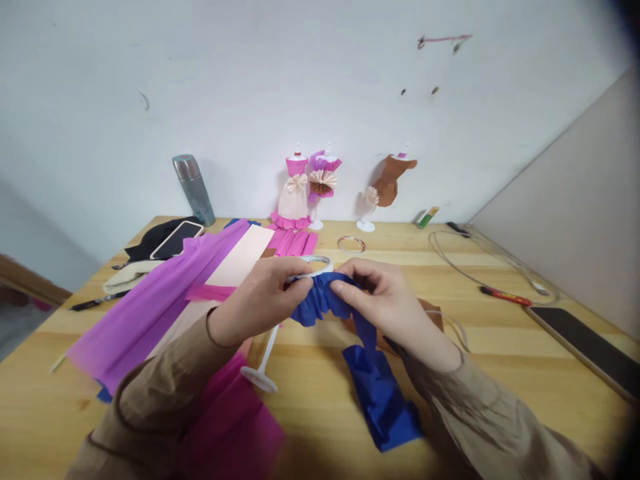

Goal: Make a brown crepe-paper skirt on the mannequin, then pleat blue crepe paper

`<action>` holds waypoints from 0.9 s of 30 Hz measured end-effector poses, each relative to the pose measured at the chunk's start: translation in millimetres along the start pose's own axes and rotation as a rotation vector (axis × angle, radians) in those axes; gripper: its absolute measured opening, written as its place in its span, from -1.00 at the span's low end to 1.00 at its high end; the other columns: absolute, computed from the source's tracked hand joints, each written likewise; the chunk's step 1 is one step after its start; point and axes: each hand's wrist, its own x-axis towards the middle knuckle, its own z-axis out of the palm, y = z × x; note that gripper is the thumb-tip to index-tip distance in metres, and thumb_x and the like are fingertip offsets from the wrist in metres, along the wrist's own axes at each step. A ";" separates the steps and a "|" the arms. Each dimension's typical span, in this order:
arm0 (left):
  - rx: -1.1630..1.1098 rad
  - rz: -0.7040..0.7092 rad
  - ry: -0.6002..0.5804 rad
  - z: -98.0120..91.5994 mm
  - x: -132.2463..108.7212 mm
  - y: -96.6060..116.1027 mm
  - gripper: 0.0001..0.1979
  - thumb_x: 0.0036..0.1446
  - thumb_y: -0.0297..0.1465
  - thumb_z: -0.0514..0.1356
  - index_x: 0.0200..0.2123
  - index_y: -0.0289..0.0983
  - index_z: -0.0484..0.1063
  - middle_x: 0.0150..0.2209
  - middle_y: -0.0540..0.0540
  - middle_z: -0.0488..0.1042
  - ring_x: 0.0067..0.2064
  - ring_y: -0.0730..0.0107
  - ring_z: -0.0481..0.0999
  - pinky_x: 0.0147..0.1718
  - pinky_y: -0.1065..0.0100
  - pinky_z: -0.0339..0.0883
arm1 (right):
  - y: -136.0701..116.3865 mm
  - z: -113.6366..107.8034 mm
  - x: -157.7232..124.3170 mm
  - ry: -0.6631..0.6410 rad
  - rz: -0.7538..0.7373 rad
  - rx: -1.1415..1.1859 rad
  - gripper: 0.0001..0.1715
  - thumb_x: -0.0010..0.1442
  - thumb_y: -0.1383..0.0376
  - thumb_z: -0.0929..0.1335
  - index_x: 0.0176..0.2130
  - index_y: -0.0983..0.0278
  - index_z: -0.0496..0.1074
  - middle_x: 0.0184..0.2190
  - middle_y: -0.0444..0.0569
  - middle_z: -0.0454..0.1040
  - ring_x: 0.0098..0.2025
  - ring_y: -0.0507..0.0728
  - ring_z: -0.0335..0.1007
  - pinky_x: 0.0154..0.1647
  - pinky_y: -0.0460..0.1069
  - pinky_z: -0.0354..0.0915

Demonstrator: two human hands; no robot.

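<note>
My left hand [270, 290] pinches the gathered end of a strip of blue crepe paper [320, 300] between thumb and fingers. On its other side, my right hand [383, 293] has thumb and fingers closed on the same strip. The strip's loose tail hangs down below my right hand to the table, where it spreads out flat. Just above the ruffled part is a white ring [325, 263] that looks like a tape roll, touching or close to my left fingers. A small white stand [260, 379] shows below my left hand, its upper part hidden.
Purple crepe paper [150, 307] and magenta sheets [235, 420] cover the left side. Small dress forms in pink [293, 193], purple [324, 177] and brown [393, 180] stand along the wall. A flask [195, 190], bracelet [351, 244], red cutter [505, 296] and phone [585, 343] lie around.
</note>
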 end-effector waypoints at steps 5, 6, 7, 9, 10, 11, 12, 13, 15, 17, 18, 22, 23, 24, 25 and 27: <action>-0.386 -0.176 -0.072 3.1 3.8 -6.3 -0.76 0.17 -0.29 0.15 -0.35 -0.37 0.47 -0.54 -0.01 0.38 -0.54 0.51 0.37 -0.56 0.46 0.28 | -0.5 -1.0 -1.4 0.047 -0.047 -0.061 -0.86 0.13 0.27 0.37 -0.45 0.24 0.39 -0.59 -0.13 0.40 -0.57 0.03 0.31 -0.55 -0.07 0.27; -0.431 -0.194 -0.078 3.9 4.6 -7.6 -0.74 0.16 -0.27 0.17 -0.34 -0.38 0.48 -0.54 0.00 0.37 -0.55 0.53 0.35 -0.58 0.48 0.27 | 0.5 -1.2 -1.3 0.036 -0.046 -0.057 -0.85 0.15 0.27 0.36 -0.44 0.24 0.39 -0.59 -0.14 0.41 -0.58 0.02 0.31 -0.57 -0.07 0.27; -0.471 -0.207 -0.088 4.5 5.3 -8.8 -0.72 0.14 -0.24 0.20 -0.32 -0.39 0.49 -0.54 0.00 0.37 -0.56 0.55 0.34 -0.59 0.50 0.26 | 1.7 -1.5 -1.1 0.026 -0.042 -0.060 -0.84 0.17 0.26 0.35 -0.44 0.24 0.39 -0.60 -0.14 0.40 -0.60 0.02 0.31 -0.59 -0.08 0.26; -0.539 -0.226 -0.117 5.8 6.4 -10.5 -0.64 0.09 -0.16 0.26 -0.30 -0.40 0.51 -0.53 -0.01 0.39 -0.55 0.57 0.33 -0.59 0.52 0.24 | 4.2 -2.2 -0.4 0.034 -0.042 -0.092 -0.81 0.19 0.26 0.34 -0.45 0.24 0.38 -0.62 -0.15 0.38 -0.62 0.01 0.28 -0.61 -0.08 0.23; -0.565 -0.234 -0.128 6.3 6.7 -11.0 -0.61 0.07 -0.13 0.28 -0.29 -0.40 0.52 -0.52 -0.02 0.40 -0.54 0.57 0.34 -0.58 0.52 0.25 | 5.1 -2.7 0.0 0.054 -0.049 -0.115 -0.81 0.19 0.26 0.34 -0.46 0.24 0.38 -0.62 -0.15 0.37 -0.62 0.01 0.27 -0.61 -0.08 0.22; -0.579 -0.241 -0.133 6.9 7.1 -11.3 -0.58 0.05 -0.10 0.30 -0.30 -0.40 0.52 -0.51 -0.03 0.41 -0.52 0.56 0.36 -0.57 0.52 0.26 | 5.7 -3.1 0.4 0.076 -0.057 -0.138 -0.82 0.18 0.26 0.34 -0.46 0.24 0.38 -0.61 -0.15 0.37 -0.60 0.02 0.28 -0.60 -0.08 0.23; -0.579 -0.245 -0.136 7.6 7.5 -11.5 -0.57 0.04 -0.08 0.31 -0.32 -0.40 0.51 -0.51 -0.04 0.42 -0.51 0.56 0.37 -0.55 0.51 0.27 | 5.8 -3.5 0.6 0.099 -0.065 -0.154 -0.83 0.17 0.26 0.34 -0.45 0.25 0.38 -0.60 -0.14 0.37 -0.58 0.02 0.29 -0.57 -0.08 0.24; -0.573 -0.246 -0.132 8.3 7.9 -11.7 -0.56 0.03 -0.07 0.31 -0.34 -0.40 0.50 -0.50 -0.04 0.42 -0.51 0.55 0.38 -0.54 0.52 0.27 | 5.4 -3.9 0.6 0.112 -0.069 -0.164 -0.84 0.16 0.27 0.35 -0.45 0.25 0.38 -0.59 -0.14 0.38 -0.56 0.03 0.30 -0.55 -0.08 0.25; -0.557 -0.255 -0.113 9.8 9.0 -12.1 -0.57 0.03 -0.07 0.31 -0.37 -0.40 0.48 -0.51 -0.03 0.42 -0.50 0.56 0.38 -0.53 0.52 0.27 | 3.5 -4.5 0.0 0.105 -0.054 -0.171 -0.84 0.16 0.28 0.34 -0.46 0.25 0.36 -0.58 -0.14 0.37 -0.55 0.02 0.29 -0.53 -0.08 0.25; -0.557 -0.275 -0.101 11.3 10.1 -13.1 -0.58 0.03 -0.08 0.31 -0.37 -0.39 0.47 -0.51 -0.02 0.42 -0.51 0.58 0.38 -0.55 0.54 0.25 | 1.1 -4.9 -0.9 0.072 -0.032 -0.174 -0.80 0.16 0.28 0.33 -0.50 0.25 0.34 -0.60 -0.14 0.36 -0.56 0.01 0.27 -0.54 -0.08 0.23; -0.564 -0.286 -0.094 12.0 10.4 -13.8 -0.59 0.04 -0.09 0.31 -0.36 -0.39 0.47 -0.52 -0.02 0.41 -0.52 0.58 0.37 -0.56 0.55 0.24 | 0.3 -5.1 -1.3 0.058 -0.023 -0.173 -0.78 0.16 0.28 0.32 -0.51 0.25 0.34 -0.60 -0.14 0.35 -0.56 0.01 0.26 -0.54 -0.09 0.22; -0.565 -0.285 -0.075 15.2 10.4 -16.7 -0.66 0.10 -0.17 0.26 -0.37 -0.38 0.45 -0.55 0.02 0.39 -0.56 0.62 0.34 -0.60 0.57 0.22 | 0.6 -5.1 -1.7 0.048 -0.019 -0.191 -0.79 0.18 0.27 0.32 -0.48 0.26 0.37 -0.58 -0.13 0.40 -0.53 0.02 0.30 -0.50 -0.08 0.24; -0.557 -0.275 -0.066 16.3 10.3 -17.0 -0.68 0.11 -0.19 0.26 -0.38 -0.38 0.44 -0.55 0.02 0.39 -0.56 0.62 0.35 -0.60 0.57 0.22 | 1.2 -4.8 -1.6 0.053 -0.022 -0.197 -0.80 0.18 0.28 0.32 -0.48 0.25 0.37 -0.57 -0.13 0.40 -0.52 0.03 0.30 -0.50 -0.08 0.23; -0.549 -0.266 -0.056 17.5 10.3 -17.1 -0.70 0.12 -0.21 0.25 -0.39 -0.38 0.43 -0.55 0.02 0.39 -0.57 0.62 0.35 -0.60 0.58 0.22 | 1.7 -4.3 -1.4 0.051 -0.027 -0.199 -0.80 0.18 0.29 0.32 -0.48 0.25 0.36 -0.57 -0.13 0.40 -0.53 0.02 0.29 -0.50 -0.08 0.23; -0.539 -0.265 -0.044 18.8 10.3 -17.1 -0.72 0.12 -0.23 0.24 -0.40 -0.38 0.43 -0.56 0.02 0.39 -0.57 0.62 0.36 -0.60 0.57 0.22 | 2.0 -3.7 -1.2 0.044 -0.031 -0.195 -0.80 0.18 0.30 0.32 -0.48 0.25 0.35 -0.58 -0.14 0.39 -0.53 0.02 0.28 -0.50 -0.08 0.22; -0.512 -0.271 -0.016 21.2 10.7 -16.7 -0.75 0.13 -0.26 0.22 -0.39 -0.37 0.43 -0.56 0.01 0.40 -0.58 0.59 0.37 -0.61 0.56 0.23 | 2.2 -2.5 -1.0 0.019 -0.041 -0.185 -0.78 0.17 0.33 0.31 -0.51 0.24 0.32 -0.60 -0.17 0.35 -0.55 0.01 0.26 -0.51 -0.09 0.20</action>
